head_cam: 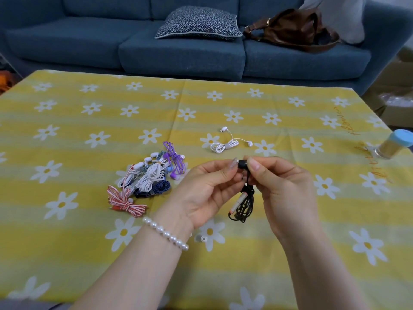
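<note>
**Black earbud pinched between both hands above the table**

Head view. The black earbud is held in the air over the middle of the table, slightly toward its near edge. It is pinched from one side by the fingertips of the left hand and from the other by the thumb and fingers of the right hand. Both hands are closed on it. Its coiled black cable hangs below between the palms, with a pale plug caught in the loops.

The step appears to be work on the earbud's tip. It is best done with the bud steadied by one hand and turned or pulled gently by the other. The dangling coil should be kept from swinging. A small translucent ear tip lies on the cloth just below the left wrist and could be knocked aside if the forearm is lowered.

Open cloth is available directly under the hands and toward the near edge. The pile of bundled earphones lies to the left, near the left hand. The white earphones lie just beyond the fingertips. A blue-lidded jar stands at the right edge, well apart, so wide sweeps to the right are better avoided.
</note>
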### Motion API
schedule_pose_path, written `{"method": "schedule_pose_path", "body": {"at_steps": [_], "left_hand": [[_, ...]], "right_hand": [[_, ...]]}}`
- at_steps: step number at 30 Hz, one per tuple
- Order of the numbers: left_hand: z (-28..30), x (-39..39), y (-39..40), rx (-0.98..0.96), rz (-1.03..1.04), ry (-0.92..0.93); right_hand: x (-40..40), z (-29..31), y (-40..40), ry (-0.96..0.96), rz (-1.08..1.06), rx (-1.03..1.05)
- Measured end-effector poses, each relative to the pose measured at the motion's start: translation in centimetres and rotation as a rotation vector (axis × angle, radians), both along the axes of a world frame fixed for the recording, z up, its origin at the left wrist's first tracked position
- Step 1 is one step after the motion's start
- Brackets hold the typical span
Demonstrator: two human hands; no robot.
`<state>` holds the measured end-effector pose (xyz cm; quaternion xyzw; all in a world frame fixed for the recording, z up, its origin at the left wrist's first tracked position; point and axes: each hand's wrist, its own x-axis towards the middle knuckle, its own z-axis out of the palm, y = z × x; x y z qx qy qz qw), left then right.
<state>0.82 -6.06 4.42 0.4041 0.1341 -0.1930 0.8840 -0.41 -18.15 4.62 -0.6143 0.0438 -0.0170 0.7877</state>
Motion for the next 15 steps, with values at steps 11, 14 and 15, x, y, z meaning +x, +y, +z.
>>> {"method": "schedule_pose_path", "body": {"at_steps": [11,14,15], "left_hand": [[-0.07,-0.03,-0.58,-0.065,0.016,0.011],[-0.04,-0.13,-0.60,-0.072,-0.010,0.020],[-0.10,-0.15,-0.60,-0.063,-0.012,0.023]], "right_hand": [[-0.02,0.08,0.13,0.003,-0.068,-0.007],[-0.04,0.17,-0.06,0.000,-0.066,-0.019],[-0.11,0.19,-0.08,-0.004,-0.060,-0.026]]}}
